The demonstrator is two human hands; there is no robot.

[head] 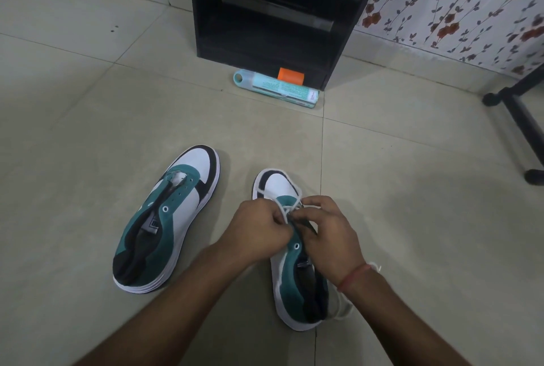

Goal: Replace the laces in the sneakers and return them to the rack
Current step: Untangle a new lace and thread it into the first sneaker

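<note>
— What are we seeing lying around our fingers?

— Beyond our fingertips, a pale blue tube (276, 88) is lying on the tiled floor (88, 100), with an orange box (290, 75) touching its far side. Both are sitting against the foot of the black rack (273, 21). Off to the right of our fingers, a black stand leg (521, 121) is crossing the floor under floral wallpaper (459, 3).

— Is the rack holding anything?

— Its lower shelves are looking dark; something pale is showing at the very top edge, but we cannot tell what.

— And the sneakers?

— The unlaced sneaker (164, 218) is resting left of our fingers, apart from them. The right sneaker (294, 274) is lying directly under our hands. Our left hand (259, 228) is pinching the white lace (284, 211) over the eyelets, and our right hand (329, 233) is curling its fingers around the same lace just beside it. More lace is trailing past the heel, near our right wrist.
</note>
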